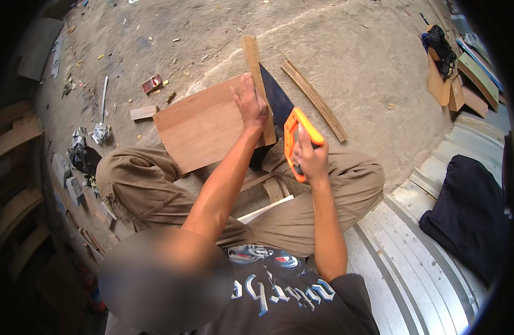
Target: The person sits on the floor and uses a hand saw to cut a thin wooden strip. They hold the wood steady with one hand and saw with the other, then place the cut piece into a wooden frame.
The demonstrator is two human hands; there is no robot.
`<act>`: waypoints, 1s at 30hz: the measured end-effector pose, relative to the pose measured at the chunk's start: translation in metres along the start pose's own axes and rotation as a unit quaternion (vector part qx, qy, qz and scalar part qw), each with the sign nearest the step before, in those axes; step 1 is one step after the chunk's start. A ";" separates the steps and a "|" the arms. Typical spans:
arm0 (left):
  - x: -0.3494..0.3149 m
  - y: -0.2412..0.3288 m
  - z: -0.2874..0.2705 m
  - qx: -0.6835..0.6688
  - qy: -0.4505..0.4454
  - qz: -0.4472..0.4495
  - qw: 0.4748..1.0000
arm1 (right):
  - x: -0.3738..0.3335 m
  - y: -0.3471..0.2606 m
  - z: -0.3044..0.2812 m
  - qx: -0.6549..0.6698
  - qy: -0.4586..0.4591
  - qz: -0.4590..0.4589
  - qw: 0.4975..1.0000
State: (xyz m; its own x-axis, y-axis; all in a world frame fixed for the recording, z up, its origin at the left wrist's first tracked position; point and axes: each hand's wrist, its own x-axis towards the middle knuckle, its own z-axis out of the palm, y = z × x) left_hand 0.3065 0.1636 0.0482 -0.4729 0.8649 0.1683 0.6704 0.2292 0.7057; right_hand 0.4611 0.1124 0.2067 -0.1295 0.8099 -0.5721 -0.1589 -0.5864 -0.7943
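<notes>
My right hand is wrapped round the orange handle of a handsaw. The dark blade points away from me and lies along the right side of a narrow wooden strip. That strip runs along the right edge of a brown wooden panel, sticking out past its far end. My left hand rests on the panel and strip near the blade, fingers stretched forward. The panel sits tilted in front of my crossed legs. How deep the blade reaches into wood, if at all, I cannot tell.
Loose wooden strips lie on the dirt ground right of the saw. A small wood block and a crushed red packet lie to the left. Cardboard stands far right; dark cloth covers part of the corrugated metal sheet.
</notes>
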 end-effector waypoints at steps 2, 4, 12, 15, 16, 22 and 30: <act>0.001 -0.002 -0.005 -0.016 0.000 -0.004 1.000 | -0.001 -0.005 0.000 -0.068 -0.032 -0.011 0.997; 0.000 -0.005 -0.013 -0.062 -0.001 -0.005 0.998 | -0.005 0.011 0.006 -0.109 -0.040 -0.053 0.992; -0.010 -0.029 -0.045 0.015 -0.038 -0.022 0.999 | -0.038 0.016 0.064 -0.272 0.008 -0.195 0.942; 0.009 -0.030 -0.041 0.031 -0.026 -0.049 0.998 | -0.038 0.010 0.065 -0.301 0.018 -0.222 0.927; 0.017 -0.034 -0.036 0.035 -0.017 -0.057 0.998 | -0.037 0.008 0.064 -0.318 0.007 -0.227 0.920; 0.078 -0.036 -0.015 0.025 0.021 -0.163 0.986 | -0.029 -0.005 0.052 -0.365 -0.037 -0.238 0.899; 0.116 -0.010 -0.025 0.011 -0.015 -0.344 0.939 | -0.029 0.003 0.043 -0.371 -0.045 -0.206 0.905</act>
State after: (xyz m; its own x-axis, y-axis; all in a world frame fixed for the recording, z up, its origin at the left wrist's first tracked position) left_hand 0.2308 0.2500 0.0778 -0.7824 0.5209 -0.3413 0.2241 0.7469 0.6260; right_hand 0.4221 0.0865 0.2296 -0.2926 0.9341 -0.2047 0.4840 -0.0400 -0.8742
